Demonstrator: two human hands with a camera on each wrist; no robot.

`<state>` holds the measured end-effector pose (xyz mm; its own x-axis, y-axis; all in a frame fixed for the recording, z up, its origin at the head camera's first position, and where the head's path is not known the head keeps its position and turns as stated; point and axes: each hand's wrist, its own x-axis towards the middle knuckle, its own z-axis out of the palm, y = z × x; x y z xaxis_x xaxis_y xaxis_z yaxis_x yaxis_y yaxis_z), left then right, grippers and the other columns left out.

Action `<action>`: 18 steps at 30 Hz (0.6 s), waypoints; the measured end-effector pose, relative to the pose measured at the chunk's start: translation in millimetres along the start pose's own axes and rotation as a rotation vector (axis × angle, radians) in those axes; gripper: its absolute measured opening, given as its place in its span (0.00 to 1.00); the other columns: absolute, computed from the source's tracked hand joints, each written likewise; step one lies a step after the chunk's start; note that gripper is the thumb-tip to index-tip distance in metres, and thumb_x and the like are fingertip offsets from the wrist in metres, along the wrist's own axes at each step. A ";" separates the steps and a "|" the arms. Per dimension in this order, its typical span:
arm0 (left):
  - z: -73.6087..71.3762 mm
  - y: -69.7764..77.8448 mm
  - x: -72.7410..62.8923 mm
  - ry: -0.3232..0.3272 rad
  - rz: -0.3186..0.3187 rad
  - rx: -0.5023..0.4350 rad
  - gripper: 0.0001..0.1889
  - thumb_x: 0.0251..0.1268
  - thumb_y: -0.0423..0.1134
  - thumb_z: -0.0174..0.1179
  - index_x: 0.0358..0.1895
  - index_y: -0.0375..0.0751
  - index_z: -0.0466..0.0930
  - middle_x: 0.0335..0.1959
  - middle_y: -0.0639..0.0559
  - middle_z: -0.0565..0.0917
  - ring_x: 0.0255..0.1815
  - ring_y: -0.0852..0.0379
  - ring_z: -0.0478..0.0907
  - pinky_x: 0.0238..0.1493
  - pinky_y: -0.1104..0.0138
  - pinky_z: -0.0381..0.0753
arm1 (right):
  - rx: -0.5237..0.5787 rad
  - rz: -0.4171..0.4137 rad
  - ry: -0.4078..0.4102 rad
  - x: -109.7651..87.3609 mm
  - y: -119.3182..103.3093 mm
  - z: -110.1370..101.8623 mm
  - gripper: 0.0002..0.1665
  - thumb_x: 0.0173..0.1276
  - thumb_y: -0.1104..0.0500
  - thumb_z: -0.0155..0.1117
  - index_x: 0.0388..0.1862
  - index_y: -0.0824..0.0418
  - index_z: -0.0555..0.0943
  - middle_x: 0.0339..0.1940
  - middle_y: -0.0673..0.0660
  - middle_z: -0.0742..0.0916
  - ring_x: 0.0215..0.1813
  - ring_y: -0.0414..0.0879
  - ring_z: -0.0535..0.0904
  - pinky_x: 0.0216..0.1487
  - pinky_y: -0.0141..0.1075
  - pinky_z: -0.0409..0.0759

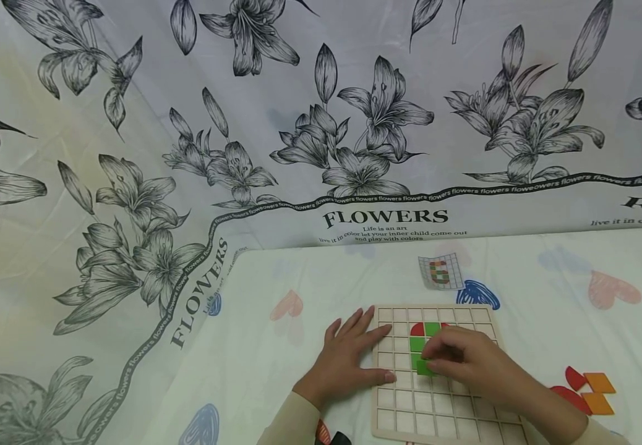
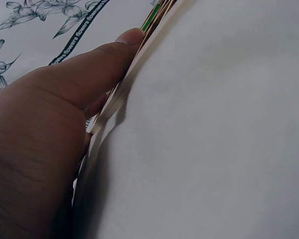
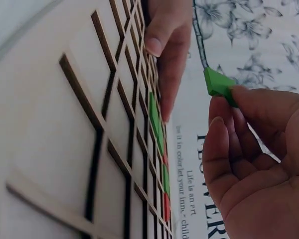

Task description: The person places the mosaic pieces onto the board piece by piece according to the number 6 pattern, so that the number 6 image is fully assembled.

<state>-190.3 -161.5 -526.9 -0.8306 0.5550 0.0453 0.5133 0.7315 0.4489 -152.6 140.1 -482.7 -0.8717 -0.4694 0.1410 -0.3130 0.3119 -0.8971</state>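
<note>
Fingers (image 3: 239, 107) of my right hand (image 1: 466, 361) are pinching a green tile (image 3: 219, 83) at their tips, holding it just above the wooden grid board (image 1: 438, 402), over the cells below the green and red tiles (image 1: 425, 334) already sitting in it. From the right wrist view I am seeing the tile clear of the board, not yet seated in a cell. My left hand (image 1: 349, 361) is lying flat with straight fingers, gripping nothing; its thumb and fingertips are pressing against the board's left edge, palm resting on the surface (image 1: 276, 377). A small pattern card (image 1: 440, 272) is lying beyond the board's far edge. Loose red and orange pieces (image 1: 585, 390) are lying to the right of the board, near my right forearm. A flower-print sheet (image 1: 243, 123) is hanging behind everything.
</note>
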 end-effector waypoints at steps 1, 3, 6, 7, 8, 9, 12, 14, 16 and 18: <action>0.1 0.0 0.1 0.000 0.001 -0.001 0.45 0.66 0.79 0.61 0.85 0.72 0.66 0.90 0.63 0.50 0.89 0.57 0.41 0.82 0.37 0.41 | -0.002 0.006 0.001 1.1 0.7 2.2 0.05 0.74 0.58 0.77 0.45 0.49 0.89 0.42 0.46 0.88 0.43 0.41 0.83 0.46 0.33 0.85; 0.3 0.0 0.0 0.003 0.004 -0.002 0.45 0.66 0.79 0.61 0.85 0.72 0.66 0.90 0.62 0.50 0.89 0.56 0.41 0.82 0.37 0.41 | 0.000 0.018 -0.002 2.5 2.9 6.1 0.05 0.74 0.60 0.77 0.44 0.50 0.89 0.41 0.45 0.87 0.42 0.40 0.82 0.44 0.34 0.84; 0.3 0.2 -0.3 0.005 0.006 -0.007 0.45 0.66 0.79 0.61 0.85 0.72 0.66 0.90 0.62 0.50 0.89 0.56 0.41 0.82 0.37 0.41 | -0.018 0.049 -0.011 2.9 6.3 11.3 0.05 0.74 0.59 0.77 0.43 0.49 0.88 0.40 0.42 0.87 0.41 0.39 0.81 0.43 0.33 0.83; 0.5 0.1 -0.3 0.007 0.007 -0.006 0.45 0.66 0.79 0.62 0.85 0.72 0.66 0.90 0.62 0.50 0.89 0.56 0.42 0.81 0.37 0.42 | -0.022 0.050 -0.016 2.8 7.5 12.7 0.05 0.74 0.59 0.76 0.42 0.49 0.88 0.39 0.42 0.87 0.41 0.39 0.81 0.43 0.34 0.83; 0.6 0.1 -0.3 0.008 0.007 -0.007 0.45 0.66 0.79 0.62 0.85 0.72 0.67 0.90 0.62 0.50 0.89 0.56 0.42 0.81 0.37 0.42 | -0.029 0.047 -0.019 2.5 8.7 13.9 0.06 0.74 0.60 0.76 0.42 0.48 0.88 0.39 0.41 0.86 0.40 0.39 0.81 0.42 0.34 0.83; 0.7 0.0 -0.3 0.010 0.007 -0.007 0.45 0.66 0.78 0.62 0.85 0.72 0.67 0.90 0.62 0.50 0.89 0.56 0.42 0.81 0.36 0.42 | -0.036 0.051 -0.022 2.1 9.8 15.1 0.06 0.75 0.60 0.76 0.42 0.48 0.88 0.39 0.41 0.86 0.40 0.39 0.80 0.43 0.34 0.82; 1.3 -0.2 0.1 0.013 0.006 -0.005 0.45 0.66 0.78 0.62 0.85 0.72 0.67 0.90 0.62 0.51 0.89 0.56 0.43 0.81 0.36 0.43 | -0.080 0.053 -0.040 0.9 12.4 18.6 0.07 0.75 0.59 0.75 0.41 0.45 0.87 0.38 0.40 0.85 0.41 0.39 0.79 0.43 0.35 0.81; 1.0 -0.1 0.1 0.013 0.004 -0.005 0.45 0.66 0.79 0.62 0.85 0.72 0.67 0.90 0.62 0.51 0.89 0.56 0.43 0.81 0.36 0.43 | -0.116 0.058 -0.046 0.0 13.4 20.3 0.08 0.75 0.59 0.75 0.40 0.44 0.87 0.37 0.38 0.84 0.40 0.38 0.78 0.43 0.35 0.81; 0.6 0.2 -0.1 0.012 0.004 -0.005 0.45 0.66 0.79 0.62 0.85 0.72 0.67 0.90 0.62 0.50 0.89 0.56 0.42 0.81 0.36 0.43 | -0.145 0.067 -0.050 -0.8 13.9 21.3 0.08 0.74 0.58 0.76 0.40 0.43 0.87 0.36 0.38 0.83 0.40 0.38 0.77 0.42 0.34 0.80; 0.7 0.1 -0.2 0.013 0.005 -0.002 0.45 0.66 0.79 0.61 0.85 0.72 0.67 0.90 0.62 0.51 0.89 0.56 0.43 0.81 0.36 0.43 | -0.155 0.062 -0.044 -0.9 14.3 21.8 0.07 0.74 0.58 0.76 0.40 0.44 0.87 0.36 0.38 0.83 0.39 0.37 0.77 0.41 0.34 0.80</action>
<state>-189.9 -161.3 -527.5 -0.8308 0.5535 0.0588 0.5170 0.7281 0.4502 -148.1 127.0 -504.7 -0.8748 -0.4800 0.0659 -0.3166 0.4633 -0.8277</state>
